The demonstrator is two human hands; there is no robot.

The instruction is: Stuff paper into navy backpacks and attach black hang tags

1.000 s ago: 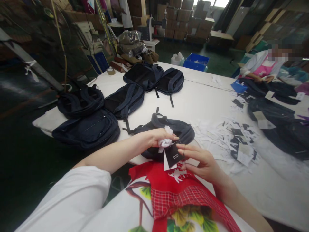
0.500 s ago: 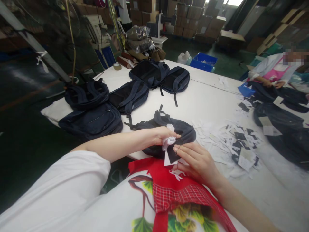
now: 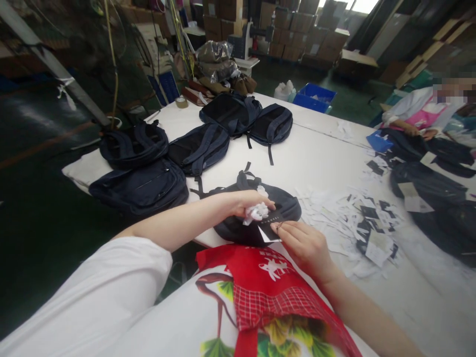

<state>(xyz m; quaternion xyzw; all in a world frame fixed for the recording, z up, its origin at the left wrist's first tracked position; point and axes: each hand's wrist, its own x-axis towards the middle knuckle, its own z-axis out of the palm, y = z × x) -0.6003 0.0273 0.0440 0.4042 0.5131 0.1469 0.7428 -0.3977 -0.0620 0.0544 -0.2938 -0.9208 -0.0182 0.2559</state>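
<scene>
A dark navy backpack (image 3: 288, 198) lies on the white table right in front of me. Over it, my left hand (image 3: 250, 201) is closed around a wad of crumpled white paper or tissue (image 3: 257, 212), its fingers reaching toward a black hang tag (image 3: 274, 233). Pale lettering shows near the top of this tag, and a white card edge sticks out below. My right hand (image 3: 307, 245) pinches the tag at its right side, where a thin dark cord seems to be between the fingertips. The fingertips partly cover both cord and tag.
Several more navy backpacks (image 3: 201, 146) lie at the left and back of the table (image 3: 316, 163). Loose tags and paper strips (image 3: 357, 223) are heaped at the right. A co-worker (image 3: 416, 116) handles backpacks at the far right. A blue bin (image 3: 314, 96) stands beyond the table.
The black tag has turned and tilted flatter, so its lettering now shows. My right hand has shifted slightly down and right, its fingers drawn together. My left hand stays around the white wad.
</scene>
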